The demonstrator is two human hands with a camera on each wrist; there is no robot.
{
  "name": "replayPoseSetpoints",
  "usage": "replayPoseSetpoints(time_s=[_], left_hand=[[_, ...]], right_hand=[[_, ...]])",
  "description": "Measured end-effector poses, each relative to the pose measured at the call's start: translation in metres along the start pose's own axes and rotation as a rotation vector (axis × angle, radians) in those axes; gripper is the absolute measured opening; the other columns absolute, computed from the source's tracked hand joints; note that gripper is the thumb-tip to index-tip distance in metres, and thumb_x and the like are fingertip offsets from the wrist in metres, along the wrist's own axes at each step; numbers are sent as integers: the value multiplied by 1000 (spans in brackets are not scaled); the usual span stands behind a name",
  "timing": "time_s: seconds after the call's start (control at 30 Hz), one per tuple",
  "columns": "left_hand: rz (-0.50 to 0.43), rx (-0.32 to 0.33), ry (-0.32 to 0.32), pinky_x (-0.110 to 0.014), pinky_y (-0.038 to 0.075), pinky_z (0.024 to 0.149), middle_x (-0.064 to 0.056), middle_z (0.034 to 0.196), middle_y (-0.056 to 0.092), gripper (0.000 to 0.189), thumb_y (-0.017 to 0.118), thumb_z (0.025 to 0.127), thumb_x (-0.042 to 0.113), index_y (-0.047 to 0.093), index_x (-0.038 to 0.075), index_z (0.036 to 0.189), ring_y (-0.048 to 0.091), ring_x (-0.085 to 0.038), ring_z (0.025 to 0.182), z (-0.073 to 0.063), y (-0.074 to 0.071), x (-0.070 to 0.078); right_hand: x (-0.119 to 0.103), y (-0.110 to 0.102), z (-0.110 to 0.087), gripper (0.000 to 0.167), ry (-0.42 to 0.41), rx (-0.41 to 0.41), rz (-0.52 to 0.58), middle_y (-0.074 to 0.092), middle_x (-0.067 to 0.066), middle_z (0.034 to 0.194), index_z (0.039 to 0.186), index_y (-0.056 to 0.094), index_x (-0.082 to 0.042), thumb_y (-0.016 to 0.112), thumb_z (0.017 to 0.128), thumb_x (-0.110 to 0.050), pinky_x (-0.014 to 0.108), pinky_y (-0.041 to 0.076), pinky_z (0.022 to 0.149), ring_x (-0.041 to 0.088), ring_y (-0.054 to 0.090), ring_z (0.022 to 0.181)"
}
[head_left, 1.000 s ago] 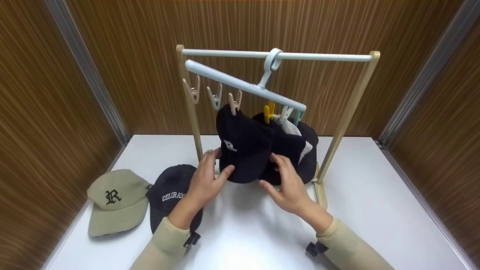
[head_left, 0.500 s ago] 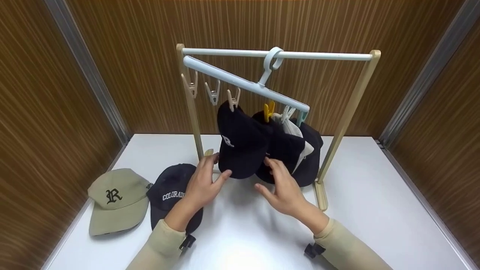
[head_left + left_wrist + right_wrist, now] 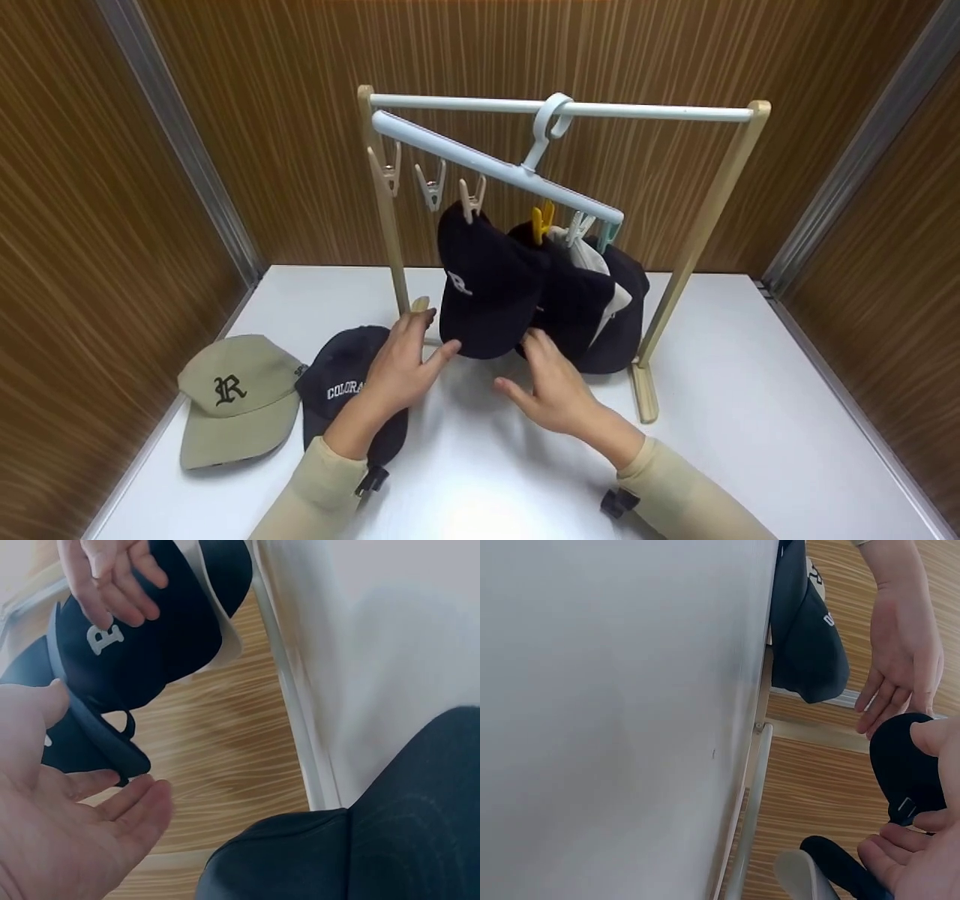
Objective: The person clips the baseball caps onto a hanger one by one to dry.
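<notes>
A black cap with a white letter [image 3: 491, 300] hangs brim down from a beige clip [image 3: 470, 201] on a tilted pale blue hanger [image 3: 472, 157]. My left hand [image 3: 399, 369] is just left of its brim, fingers loosely extended, gripping nothing. Below and right of that brim is my right hand [image 3: 556, 386], thumb spread, fingers at the lower edge of a second black cap [image 3: 581, 300]; contact is uncertain. Farther right hang a white cap [image 3: 587, 256] and a dark cap [image 3: 630, 322], partly covered. The left wrist view shows my left palm [image 3: 82, 832] beside the brim.
A wooden rack with a white rod [image 3: 660, 112] carries the hanger. Two vacant clips hang at its left end. On the white table lie an olive cap [image 3: 240, 397] and a navy lettered cap [image 3: 341, 367], partly behind my left forearm. Wood-patterned walls enclose the table.
My right hand has drawn down and left, away from the hanging caps. My left hand has shifted slightly away from the lettered cap. The hanger's left end has risen a little, and the caps have swung.
</notes>
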State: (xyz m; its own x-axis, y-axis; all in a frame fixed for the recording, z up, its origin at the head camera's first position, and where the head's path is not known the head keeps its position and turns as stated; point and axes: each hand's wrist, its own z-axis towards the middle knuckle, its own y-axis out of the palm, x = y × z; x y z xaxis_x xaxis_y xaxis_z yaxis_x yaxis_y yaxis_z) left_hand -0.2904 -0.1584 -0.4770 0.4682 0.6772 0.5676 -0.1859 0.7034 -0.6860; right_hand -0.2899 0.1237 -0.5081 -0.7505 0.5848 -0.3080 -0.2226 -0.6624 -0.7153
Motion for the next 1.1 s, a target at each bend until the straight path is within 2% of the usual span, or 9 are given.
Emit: replayPoseSetpoints(time_s=[0.17,0.27,0.4,0.53,0.73,1.0,1.1], left_hand=[[26,-35,-45,-59,44,119,-23,158,55,75,70,109,47,47,-1,163,50,-43,150,0,-7,0],[44,-40,-55,-58,49,113,-23,151,58,76,69,109,48,47,0,164,56,-41,139,1,-11,-1],[67,-50,-89,-56,51,106,-22,142,60,75,70,109,50,51,0,161,59,-37,123,3,-20,-3],[74,-50,-132,-57,49,109,-24,146,58,74,70,109,50,54,-3,158,57,-38,130,5,-31,-9],[70,-55,-173,-59,46,114,-27,148,56,75,68,110,48,50,-6,159,53,-42,141,7,-45,-17],[41,-70,-230,-61,39,123,-30,155,51,79,65,112,51,47,-7,162,45,-46,151,8,-60,-31],[39,-74,-246,-62,37,124,-31,157,49,81,62,112,54,45,-7,163,43,-47,153,8,-66,-36]], right_hand=[[-5,3,6,88,63,-82,24,47,28,166,169,38,2,82,104,-38,54,44,122,41,50,151],[-7,6,9,93,103,-119,54,39,30,171,170,34,3,81,104,-41,55,40,125,43,45,155],[-8,13,16,91,130,-144,102,41,31,169,170,35,2,81,104,-41,56,43,122,43,48,152],[-5,24,23,83,145,-150,123,52,29,159,164,43,3,82,103,-38,55,50,115,40,58,143],[-5,33,28,74,184,-152,137,61,28,143,153,53,6,85,101,-35,54,54,109,39,66,129],[-6,43,31,66,199,-155,166,65,27,138,146,60,5,85,100,-36,56,55,106,41,68,126],[-5,50,33,67,211,-159,174,66,26,141,148,61,3,84,101,-37,55,55,108,41,68,128]])
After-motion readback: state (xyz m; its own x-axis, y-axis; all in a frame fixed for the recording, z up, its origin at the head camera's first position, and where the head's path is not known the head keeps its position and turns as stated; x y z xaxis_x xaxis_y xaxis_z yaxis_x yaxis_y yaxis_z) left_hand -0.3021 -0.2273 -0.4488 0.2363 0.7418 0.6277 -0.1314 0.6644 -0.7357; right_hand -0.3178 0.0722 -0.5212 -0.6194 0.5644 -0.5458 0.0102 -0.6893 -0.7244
